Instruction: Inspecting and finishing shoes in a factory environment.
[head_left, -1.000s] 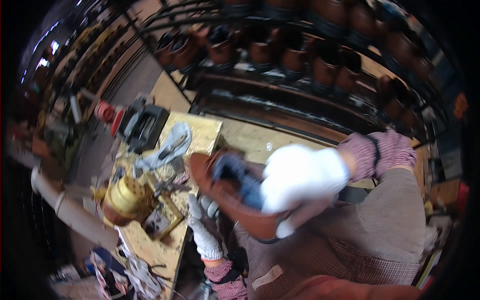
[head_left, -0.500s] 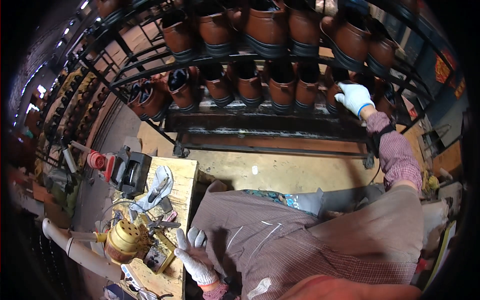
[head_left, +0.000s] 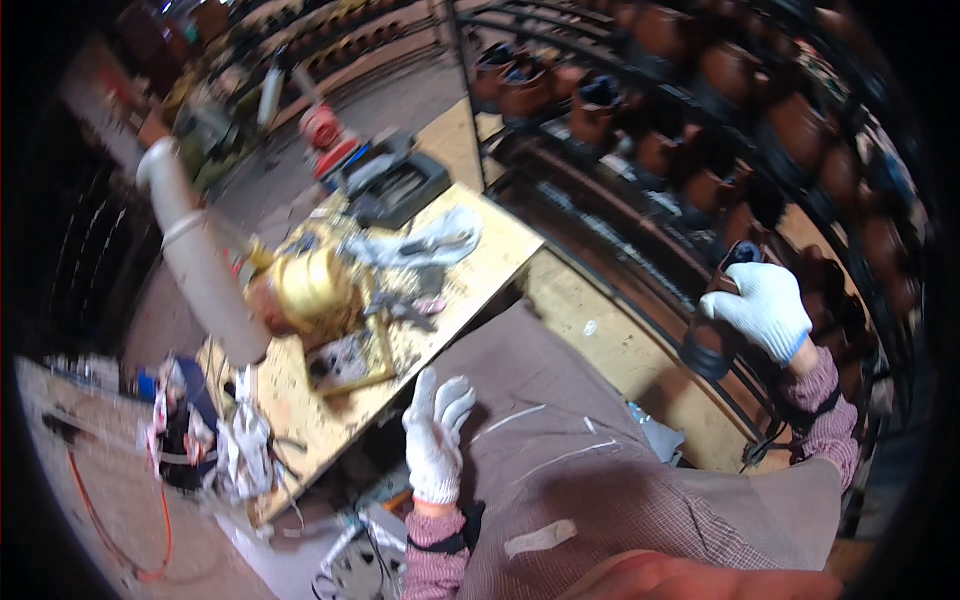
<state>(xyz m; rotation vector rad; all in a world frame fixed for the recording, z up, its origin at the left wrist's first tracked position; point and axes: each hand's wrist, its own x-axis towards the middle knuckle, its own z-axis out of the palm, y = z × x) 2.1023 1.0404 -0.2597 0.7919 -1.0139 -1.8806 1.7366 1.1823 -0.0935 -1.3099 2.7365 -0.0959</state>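
A brown leather shoe [head_left: 706,335] with a dark sole is gripped by my right hand [head_left: 766,308], which wears a white knit glove. The shoe is tilted, its dark opening up by my fingers, in front of the shoe rack [head_left: 610,295]. Gloved too, my left hand [head_left: 438,435] holds nothing; its fingers are apart and raised above my brown apron [head_left: 560,430], near the edge of the wooden bench [head_left: 505,235].
Rows of brown shoes fill the rack at the right. On the bench stand a yellow metal cylinder [head_left: 318,290], a grey rag [head_left: 440,238], a black tray [head_left: 402,190] and small tools. A pale duct pipe [head_left: 205,265] rises at the left. Cloths [head_left: 245,440] lie on its near end.
My view has turned left toward the bench. My right hand has drawn a shoe off the lower rack row and toward me. My left hand stays open beside the bench.
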